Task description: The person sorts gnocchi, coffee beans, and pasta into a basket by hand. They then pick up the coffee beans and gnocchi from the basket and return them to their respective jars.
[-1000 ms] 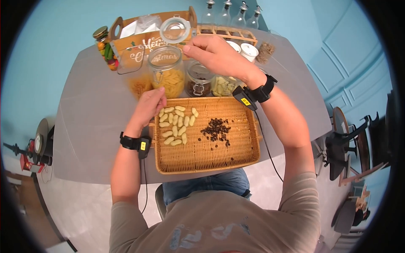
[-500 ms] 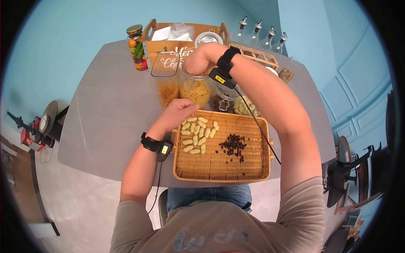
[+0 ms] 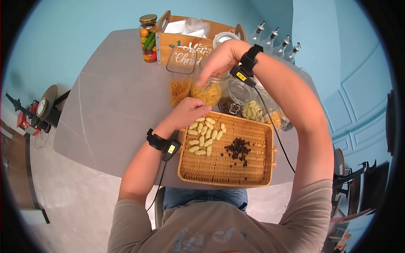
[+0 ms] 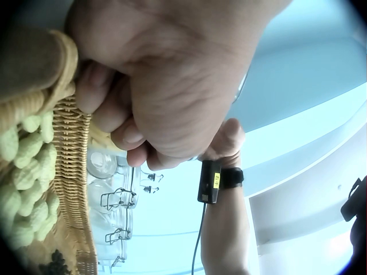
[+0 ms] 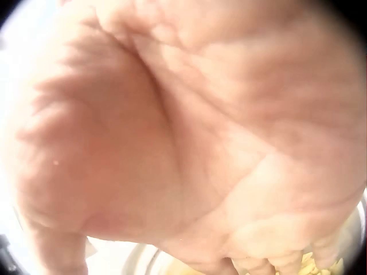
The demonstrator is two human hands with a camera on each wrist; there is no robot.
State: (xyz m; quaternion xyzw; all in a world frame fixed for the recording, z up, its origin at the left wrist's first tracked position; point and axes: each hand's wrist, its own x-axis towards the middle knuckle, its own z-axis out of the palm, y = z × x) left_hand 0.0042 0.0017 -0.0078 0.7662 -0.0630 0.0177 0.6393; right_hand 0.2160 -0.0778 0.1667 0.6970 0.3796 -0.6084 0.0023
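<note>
The right hand (image 3: 219, 59) dips its fingers into the open pasta jar (image 3: 207, 93) behind the wicker tray (image 3: 223, 177); whether they pinch anything I can't tell. The left hand (image 3: 190, 111), fingers curled, grips the tray's far rim, seemingly steadying it, beside the pale shells (image 3: 204, 135).

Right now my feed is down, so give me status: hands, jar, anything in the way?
Right hand reaching into the pasta jar. Left hand curled at the wicker tray's rim, apparently empty. Open jars crowd close beside it.
</note>
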